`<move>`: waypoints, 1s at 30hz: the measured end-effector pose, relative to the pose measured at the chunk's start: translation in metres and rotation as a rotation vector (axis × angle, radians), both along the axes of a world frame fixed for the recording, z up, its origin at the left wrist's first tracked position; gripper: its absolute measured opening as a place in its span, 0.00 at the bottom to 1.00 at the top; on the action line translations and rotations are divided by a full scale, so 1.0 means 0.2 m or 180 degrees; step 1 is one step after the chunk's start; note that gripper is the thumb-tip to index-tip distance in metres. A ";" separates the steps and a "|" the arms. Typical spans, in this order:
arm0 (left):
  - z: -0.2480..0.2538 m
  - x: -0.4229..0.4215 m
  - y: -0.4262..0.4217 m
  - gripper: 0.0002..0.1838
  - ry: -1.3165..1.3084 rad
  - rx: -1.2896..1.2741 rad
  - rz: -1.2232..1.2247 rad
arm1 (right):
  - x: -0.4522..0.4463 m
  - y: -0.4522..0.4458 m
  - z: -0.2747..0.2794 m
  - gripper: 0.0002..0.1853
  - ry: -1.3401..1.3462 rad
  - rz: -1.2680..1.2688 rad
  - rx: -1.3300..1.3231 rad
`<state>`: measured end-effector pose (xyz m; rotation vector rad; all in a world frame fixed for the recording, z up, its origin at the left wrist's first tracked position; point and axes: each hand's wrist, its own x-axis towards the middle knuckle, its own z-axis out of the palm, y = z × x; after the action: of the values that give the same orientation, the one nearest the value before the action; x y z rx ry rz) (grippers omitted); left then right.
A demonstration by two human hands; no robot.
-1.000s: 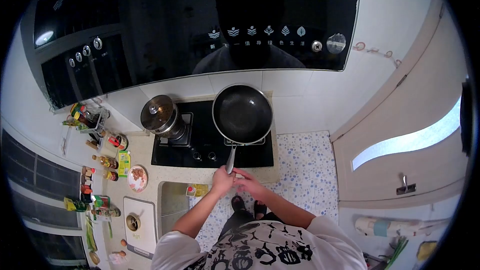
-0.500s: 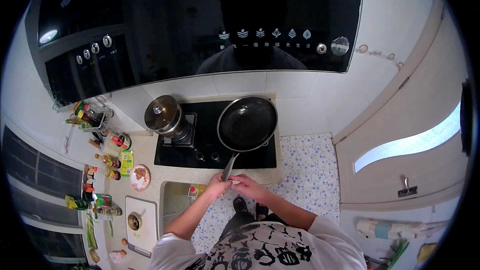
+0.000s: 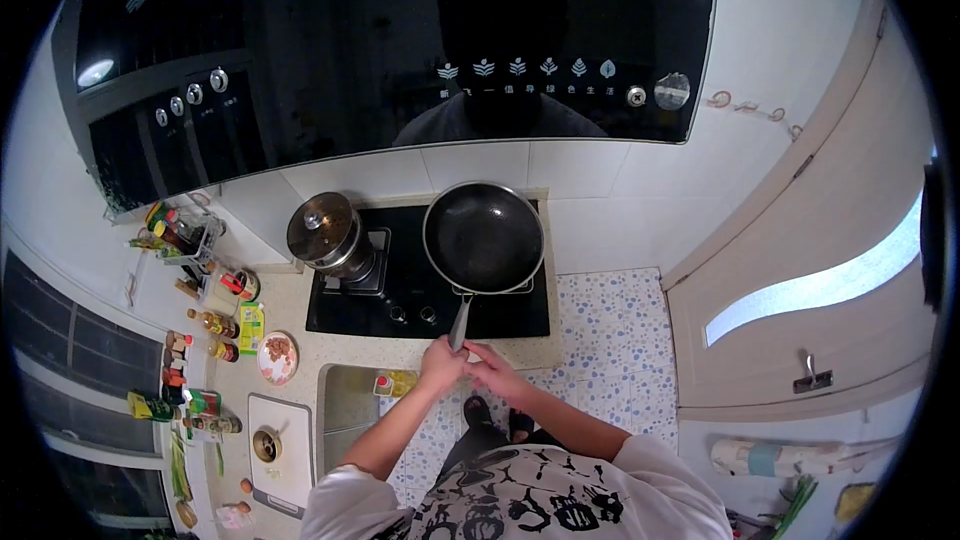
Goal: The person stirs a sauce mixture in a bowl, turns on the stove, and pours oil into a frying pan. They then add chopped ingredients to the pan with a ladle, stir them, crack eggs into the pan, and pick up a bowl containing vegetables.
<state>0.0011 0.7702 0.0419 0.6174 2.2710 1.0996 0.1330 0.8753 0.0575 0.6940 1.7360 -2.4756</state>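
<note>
A black frying pan (image 3: 483, 238) is over the right burner, with its metal handle pointing back towards me. My left hand (image 3: 441, 366) is closed around the end of that handle. Close against it, my right hand (image 3: 492, 370) has its fingers drawn together at the handle's end; the exact contact is partly hidden. On the left burner stands a steel pot (image 3: 328, 232) with a glass lid. The black glass stove (image 3: 400, 285) lies under both.
A black range hood (image 3: 380, 50) hangs above the stove. To the left are a plate of meat-like pieces (image 3: 277, 357), bottles (image 3: 215, 322), a cutting board (image 3: 295, 465) with a small bowl (image 3: 266, 445), and a sink (image 3: 345, 405). A door (image 3: 790, 280) stands right.
The frying pan has shifted slightly left and towards the wall, and both hands have moved a little the same way with its handle. The pot stays put.
</note>
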 end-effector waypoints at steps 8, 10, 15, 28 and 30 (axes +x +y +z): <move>0.30 -0.06 -0.02 0.08 -0.1903 0.0070 0.0174 | -0.03 0.01 -0.08 0.31 0.0661 0.0196 0.0596; 0.27 -0.06 -0.02 0.08 -0.1959 0.0116 0.0152 | -0.03 0.01 -0.09 0.31 0.0638 0.0302 0.0744; -0.10 -0.03 -0.08 0.09 -0.1339 0.0383 -0.0057 | -0.02 0.01 -0.22 0.33 0.0442 0.0582 0.1088; -0.07 0.00 0.02 0.11 0.0218 -0.0096 -0.0042 | 0.02 -0.01 -0.18 0.37 0.0706 0.0176 0.0620; -0.01 -0.01 0.02 0.10 -0.0403 0.0057 0.0066 | 0.01 0.00 -0.14 0.39 0.0744 0.0176 0.0590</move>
<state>-0.0008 0.7750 0.0409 0.5173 2.1660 1.1373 0.1356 0.8756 0.0304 0.3703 2.0537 -2.4657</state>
